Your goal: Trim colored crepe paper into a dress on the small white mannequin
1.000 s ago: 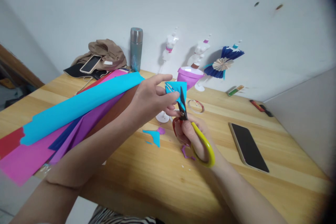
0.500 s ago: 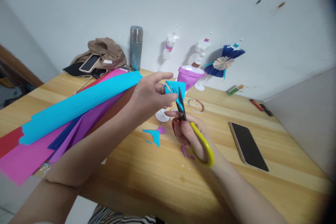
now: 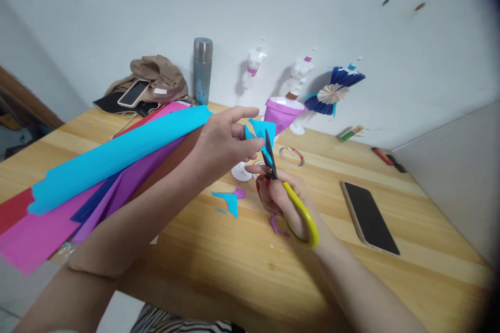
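My left hand (image 3: 232,135) pinches a small piece of bright blue crepe paper (image 3: 267,129) between thumb and fingers, with the index finger stretched out above it. Slits show along the paper's left part. Scissors (image 3: 300,213) with a yellow and a red handle loop sit in my right hand (image 3: 283,195). Their dark blades are slightly apart and lie against the paper. On the table below are a blue paper scrap (image 3: 231,202) and purple paper scraps (image 3: 239,193). A white round base (image 3: 241,171) shows partly behind my hands.
Long sheets of coloured crepe paper (image 3: 117,151) lie at the left. Behind stand a flask (image 3: 202,73), a bundled cloth (image 3: 160,75) and small white dress forms (image 3: 300,73), one with a purple skirt (image 3: 281,113). A phone (image 3: 369,218) lies right, near a tape ring (image 3: 291,156).
The blue paper has shifted a little between my fingers, and its upper left strip looks more bent. Both hands and the scissors are nearly where they were.
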Available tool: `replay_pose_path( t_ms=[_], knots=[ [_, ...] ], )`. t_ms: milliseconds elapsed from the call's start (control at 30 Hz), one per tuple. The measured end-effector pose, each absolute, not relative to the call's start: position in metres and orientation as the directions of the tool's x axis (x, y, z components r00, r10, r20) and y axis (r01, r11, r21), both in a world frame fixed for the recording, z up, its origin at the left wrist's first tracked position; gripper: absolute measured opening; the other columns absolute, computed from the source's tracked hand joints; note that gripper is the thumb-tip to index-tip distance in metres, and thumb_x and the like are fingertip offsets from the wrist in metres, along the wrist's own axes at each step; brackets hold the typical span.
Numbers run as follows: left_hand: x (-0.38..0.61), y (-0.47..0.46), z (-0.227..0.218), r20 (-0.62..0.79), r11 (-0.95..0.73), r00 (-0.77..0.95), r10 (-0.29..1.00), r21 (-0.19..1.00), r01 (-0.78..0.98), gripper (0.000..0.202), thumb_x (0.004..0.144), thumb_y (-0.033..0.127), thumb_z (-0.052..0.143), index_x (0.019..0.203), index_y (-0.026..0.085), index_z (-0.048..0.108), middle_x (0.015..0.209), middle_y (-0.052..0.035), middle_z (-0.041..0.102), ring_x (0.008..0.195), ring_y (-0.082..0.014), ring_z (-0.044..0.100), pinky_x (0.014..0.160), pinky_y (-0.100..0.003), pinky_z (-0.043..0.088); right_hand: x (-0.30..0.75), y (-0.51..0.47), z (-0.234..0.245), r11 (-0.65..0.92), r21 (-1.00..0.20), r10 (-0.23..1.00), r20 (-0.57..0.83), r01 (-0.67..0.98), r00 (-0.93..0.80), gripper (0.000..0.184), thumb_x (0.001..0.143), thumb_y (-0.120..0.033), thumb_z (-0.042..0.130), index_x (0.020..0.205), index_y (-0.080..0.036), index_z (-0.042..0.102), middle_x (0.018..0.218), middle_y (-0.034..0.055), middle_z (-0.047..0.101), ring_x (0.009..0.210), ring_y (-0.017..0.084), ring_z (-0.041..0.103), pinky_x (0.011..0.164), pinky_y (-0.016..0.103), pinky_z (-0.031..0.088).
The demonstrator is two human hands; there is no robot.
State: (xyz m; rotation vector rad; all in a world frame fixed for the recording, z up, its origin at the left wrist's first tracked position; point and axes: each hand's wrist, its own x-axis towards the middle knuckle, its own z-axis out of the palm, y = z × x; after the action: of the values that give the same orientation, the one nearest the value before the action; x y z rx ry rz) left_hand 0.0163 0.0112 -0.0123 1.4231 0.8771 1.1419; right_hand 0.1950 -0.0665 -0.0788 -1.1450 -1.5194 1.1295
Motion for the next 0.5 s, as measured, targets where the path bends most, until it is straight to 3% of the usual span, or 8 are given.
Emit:
replay_pose_path(
  t_ms=[500],
  knots=[
    [0.0159,0.0124,-0.0136,0.189,-0.182,0.284,0.940,0.982,-0.049,0.057,0.075,0.006,0.074,0.131,0.013,0.071,0.057,0.0076,0.066,0.052,-0.0118,0.064,0.056,-0.023,0.053,0.2008,-0.0649,-0.0781,0.259,-0.948,0.949,0.215,0.183,-0.229,0.051,0.102,-0.064,0.063,0.126,-0.022,0.078,0.069,-0.0016,0.050,0.060,0.017,0.045,0.052,0.030,0.035]
  ],
)
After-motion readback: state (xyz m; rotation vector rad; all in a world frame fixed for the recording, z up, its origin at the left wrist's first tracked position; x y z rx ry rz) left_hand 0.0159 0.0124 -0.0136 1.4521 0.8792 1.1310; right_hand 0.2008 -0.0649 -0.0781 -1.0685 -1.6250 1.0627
